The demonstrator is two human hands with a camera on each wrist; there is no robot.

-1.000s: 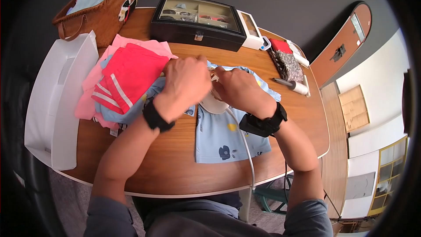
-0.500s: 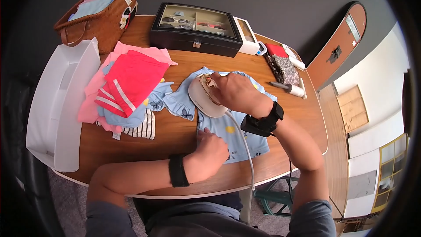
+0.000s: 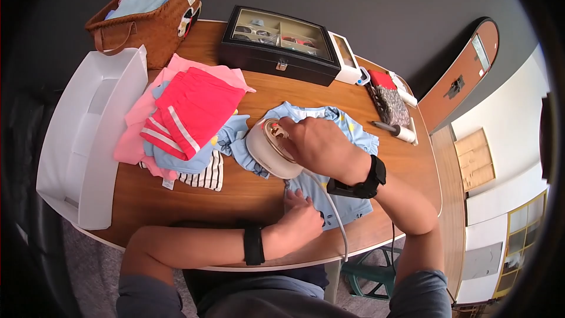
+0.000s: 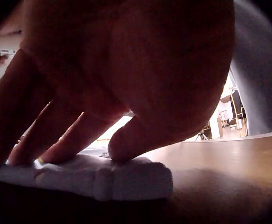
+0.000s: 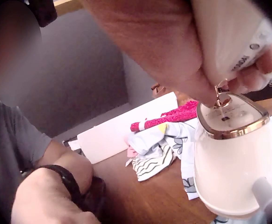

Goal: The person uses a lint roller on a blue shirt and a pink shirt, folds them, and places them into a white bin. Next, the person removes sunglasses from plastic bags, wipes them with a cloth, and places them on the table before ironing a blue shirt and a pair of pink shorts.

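My right hand (image 3: 323, 146) grips the handle of a white handheld garment steamer (image 3: 263, 154) with gold trim. In the right wrist view, fingers curl round the handle above the steamer's body (image 5: 236, 163). The steamer overlaps the left part of a light blue printed top (image 3: 356, 132), by its ruffled sleeve (image 3: 247, 159). My left hand (image 3: 299, 224) rests nearer the table's front edge, on the lower blue cloth (image 3: 350, 207). In the left wrist view its fingers are spread and their tips press on the folded edge of that cloth (image 4: 136, 179).
Left of the top lies a pile with red shorts (image 3: 197, 109), pink clothing and striped cloth (image 3: 206, 175). Beyond it stand a white bin (image 3: 76, 141) and a brown basket (image 3: 147, 35). A black glasses case (image 3: 279, 59) is behind; a lint roller (image 3: 403, 134) lies right. The steamer's cord (image 3: 335, 215) crosses the front edge.
My left hand has come down from beside the right hand onto the lower blue cloth. The steamer has shifted left and towards me over the ruffled sleeve. The head view has also shifted slightly.
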